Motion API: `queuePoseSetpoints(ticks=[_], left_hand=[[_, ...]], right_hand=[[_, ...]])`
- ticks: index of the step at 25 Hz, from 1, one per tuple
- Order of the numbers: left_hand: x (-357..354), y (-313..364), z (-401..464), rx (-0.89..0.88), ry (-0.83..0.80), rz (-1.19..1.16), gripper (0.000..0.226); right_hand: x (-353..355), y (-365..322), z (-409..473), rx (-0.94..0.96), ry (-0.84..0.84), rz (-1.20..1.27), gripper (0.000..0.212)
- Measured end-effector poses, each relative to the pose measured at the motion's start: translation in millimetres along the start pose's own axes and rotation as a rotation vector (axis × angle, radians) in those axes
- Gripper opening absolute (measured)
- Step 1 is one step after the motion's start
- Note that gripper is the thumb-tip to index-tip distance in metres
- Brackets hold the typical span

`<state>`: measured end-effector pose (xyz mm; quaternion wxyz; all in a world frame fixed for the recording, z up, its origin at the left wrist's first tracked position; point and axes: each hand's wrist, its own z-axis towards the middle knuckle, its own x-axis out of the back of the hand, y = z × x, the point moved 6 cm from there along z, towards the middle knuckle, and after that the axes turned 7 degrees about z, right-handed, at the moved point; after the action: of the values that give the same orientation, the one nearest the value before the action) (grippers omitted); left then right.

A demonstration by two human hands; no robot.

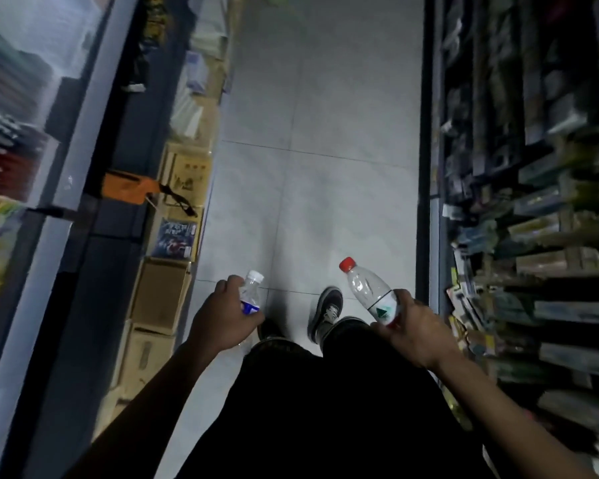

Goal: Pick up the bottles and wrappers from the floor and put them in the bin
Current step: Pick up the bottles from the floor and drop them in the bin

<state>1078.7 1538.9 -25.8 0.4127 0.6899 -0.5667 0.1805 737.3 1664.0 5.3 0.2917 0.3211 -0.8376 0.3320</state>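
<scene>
We're looking straight down a narrow shop aisle, and both hands are full. Our left hand (222, 314) has its fingers curled round a small clear bottle (250, 293) with a white cap and a blue label, held low over the floor's left side. Our right hand (417, 331) grips the lower part of a larger clear bottle (370, 292) with a red cap and a green-marked label, its neck tilted up and away from us. Both bottles are off the floor (319, 140), well apart from each other, one either side of our legs. A dark shoe (327, 312) steps forward between them. Ahead, grey tiles run open up the middle. Along the left edge sits a row of cardboard boxes (159, 299) against a counter; along the right edge stand packed shelves (533, 167), too blurred to read, probably small packaged goods.
</scene>
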Motion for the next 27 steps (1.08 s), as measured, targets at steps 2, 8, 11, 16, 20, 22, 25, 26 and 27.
queuePoseSetpoints(ticks=[2,8,11,16,20,22,25,26,27], left_hand=[[7,22,16,-0.048,-0.027,0.039,0.068],[19,86,67,-0.146,-0.072,0.12,0.073],[22,98,91,-0.114,-0.094,0.156,0.076],[37,84,119,0.074,-0.054,-0.012,0.072],[64,66,145,0.198,-0.067,-0.141,0.078],[85,62,174,0.237,-0.08,-0.169,0.078],[122,64,241,0.262,-0.055,-0.186,0.082],[136,72,263,0.255,-0.051,-0.17,0.082],[154,84,285,0.247,-0.06,-0.148,0.08]], right_hand=[[4,17,-5,-0.039,0.025,0.045,0.063],[32,51,22,-0.122,0.088,0.102,0.062],[49,54,58,-0.116,0.062,0.161,0.062],[89,15,148,0.022,0.034,0.097,0.064],[139,-39,228,0.105,0.024,0.077,0.064],[163,-67,268,0.132,0.027,0.067,0.064],[195,-98,323,0.104,0.032,0.069,0.065],[205,-104,335,0.081,0.033,0.074,0.066],[216,-110,348,0.067,0.038,0.079,0.067]])
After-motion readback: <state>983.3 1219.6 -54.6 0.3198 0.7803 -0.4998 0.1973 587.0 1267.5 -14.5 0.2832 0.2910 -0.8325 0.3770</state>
